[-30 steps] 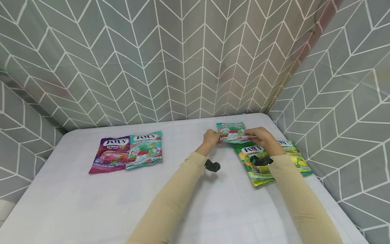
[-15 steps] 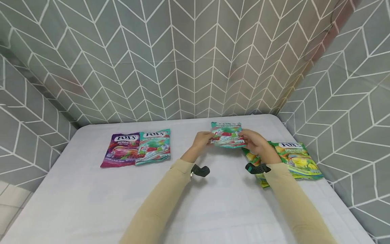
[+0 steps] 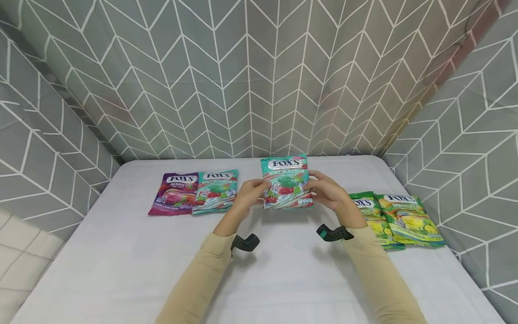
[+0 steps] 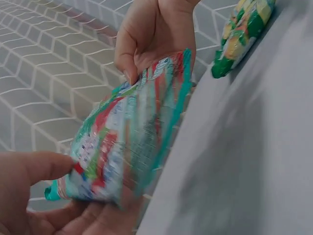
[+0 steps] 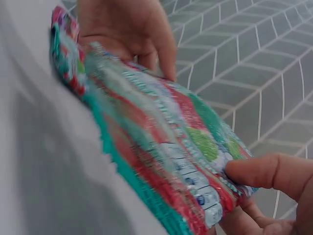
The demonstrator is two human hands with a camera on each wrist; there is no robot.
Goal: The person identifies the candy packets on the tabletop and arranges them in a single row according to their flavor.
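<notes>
I have the teal Mint Blossom packet [image 3: 286,180] held up over the desk [image 3: 283,279], its printed front facing my head camera, and I take every place from it. The left hand [image 3: 250,193] is at its left side, its grip clamped on that edge — the left wrist view shows the thumb on the front and fingers underneath. The right hand [image 3: 328,191] is at its right side, and its grip is clamped too, the right wrist view showing the thumb on the front with fingers behind. A shadow falls on the white cloth below the packet. Left of it I see a second teal packet [image 3: 216,191] lying flat, and beyond that, side touching side, a purple Berries packet [image 3: 175,194]. To its right, past the right hand, lie a green-and-yellow packet [image 3: 410,220] and, tight against it, another green packet [image 3: 382,225] that the right arm partly covers for me. Nearer me than the held packet are two tan sleeves [image 3: 196,283], each with a black wrist mount [image 3: 245,243]. Behind it hangs a grey curtain [image 3: 243,81] with white chevron lines.
</notes>
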